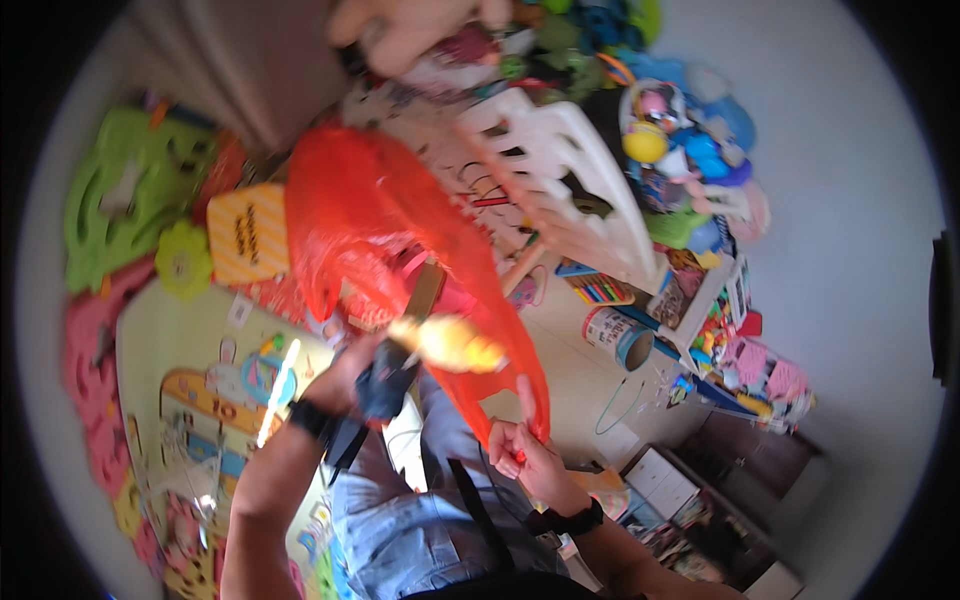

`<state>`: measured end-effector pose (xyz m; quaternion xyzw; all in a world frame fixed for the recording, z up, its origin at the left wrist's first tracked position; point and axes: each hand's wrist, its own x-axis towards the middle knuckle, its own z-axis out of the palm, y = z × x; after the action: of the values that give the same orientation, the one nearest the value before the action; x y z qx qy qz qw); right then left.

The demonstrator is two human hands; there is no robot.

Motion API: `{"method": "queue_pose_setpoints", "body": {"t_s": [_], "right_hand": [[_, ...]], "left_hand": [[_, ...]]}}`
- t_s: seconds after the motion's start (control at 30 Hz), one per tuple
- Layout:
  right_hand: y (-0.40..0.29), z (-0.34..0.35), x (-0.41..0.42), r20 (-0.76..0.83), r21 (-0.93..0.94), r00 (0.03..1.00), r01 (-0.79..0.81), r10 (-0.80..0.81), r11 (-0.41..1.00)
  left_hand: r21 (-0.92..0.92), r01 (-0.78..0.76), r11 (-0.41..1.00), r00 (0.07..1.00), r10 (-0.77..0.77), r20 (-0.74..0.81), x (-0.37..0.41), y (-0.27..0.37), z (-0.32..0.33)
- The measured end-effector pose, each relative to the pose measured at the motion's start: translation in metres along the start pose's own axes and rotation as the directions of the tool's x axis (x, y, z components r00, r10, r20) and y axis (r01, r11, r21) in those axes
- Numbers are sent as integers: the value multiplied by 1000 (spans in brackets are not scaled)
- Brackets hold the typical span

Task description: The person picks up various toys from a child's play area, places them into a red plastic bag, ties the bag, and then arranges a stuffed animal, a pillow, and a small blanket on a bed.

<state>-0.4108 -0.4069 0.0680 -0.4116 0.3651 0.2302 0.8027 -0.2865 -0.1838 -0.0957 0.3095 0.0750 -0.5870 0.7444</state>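
My right hand (529, 450) grips the handle of a red plastic bag (352, 180), which hangs spread with its mouth toward me. Pink items and a brown flat piece (425, 289) show at the bag's opening. Against the near side of that opening, my left hand (352, 375) is closed around a dark blue item (386, 379) and a blurred yellow and cream object (454, 343), perhaps a small toy. Motion blur hides the exact grip and what these two items are.
A white plastic play panel (577, 165) stands ahead. Toys are heaped at the upper right beside a tin can (619, 337). At left are a green plastic panel (135, 199), a yellow striped box (247, 234) and a printed play mat (217, 352).
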Motion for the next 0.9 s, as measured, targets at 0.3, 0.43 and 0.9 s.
{"method": "queue_pose_setpoints", "body": {"t_s": [0.3,0.43,0.9], "right_hand": [[-29,-80,4,-123,295,990,104,-71,950],[-19,-87,-1,-146,406,989,84,-26,910],[-14,-81,4,-104,409,980,199,-172,890]], "left_hand": [[309,256,916,963,-213,-167,-19,63,132],[957,175,231,980,56,-193,59,120,174],[574,-451,-684,789,-5,614,455,263,328]]}}
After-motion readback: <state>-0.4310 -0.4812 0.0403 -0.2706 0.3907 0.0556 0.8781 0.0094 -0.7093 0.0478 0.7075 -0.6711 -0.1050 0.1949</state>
